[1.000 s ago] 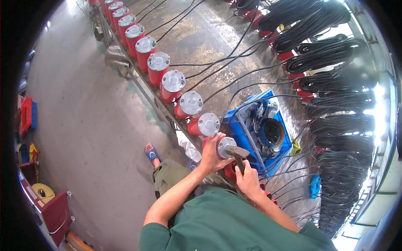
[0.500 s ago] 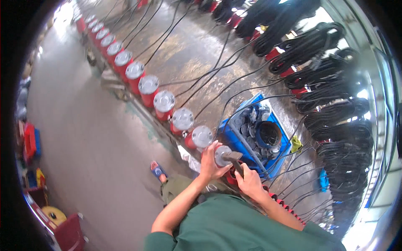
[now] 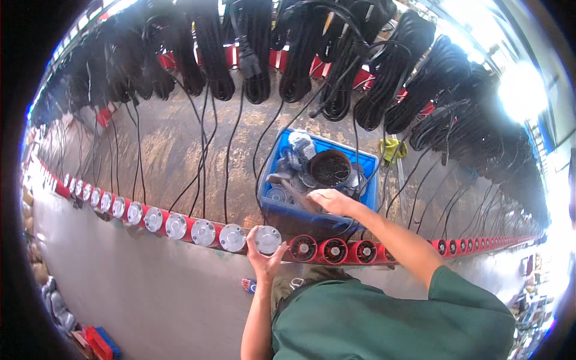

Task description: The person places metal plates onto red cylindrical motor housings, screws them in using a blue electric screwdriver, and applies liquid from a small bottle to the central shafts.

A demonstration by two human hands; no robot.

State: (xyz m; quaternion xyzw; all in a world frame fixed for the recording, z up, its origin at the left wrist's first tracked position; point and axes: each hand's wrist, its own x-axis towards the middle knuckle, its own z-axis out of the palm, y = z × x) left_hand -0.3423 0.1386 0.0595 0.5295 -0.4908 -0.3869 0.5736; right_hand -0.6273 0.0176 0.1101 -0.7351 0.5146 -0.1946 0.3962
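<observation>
My left hand (image 3: 263, 259) curls its thumb and fingers round a red cylindrical housing with a round silver-grey metal end cover (image 3: 267, 240) on top. In my right hand (image 3: 333, 201) is a hammer (image 3: 299, 194), gripped by its handle. It is raised over the near part of a blue plastic crate (image 3: 373, 161), up and right of the cover. Left of my left hand runs a line of similar capped housings (image 3: 232, 237). To its right stand uncapped red housings (image 3: 303, 248), with a dark, round inside and a centre shaft showing.
Loose grey covers (image 3: 277, 194) and a round brown tub (image 3: 330, 170) with dark small parts lie in the crate. Coiled black cables (image 3: 297, 78) hang behind, their leads crossing the worn tabletop (image 3: 174, 156). A yellow-green cloth (image 3: 393, 149) lies beyond the crate.
My view has turned, so the row now runs across it. The hammer has lifted off the cover and moved out over the crate. My left hand stays at the housing.
</observation>
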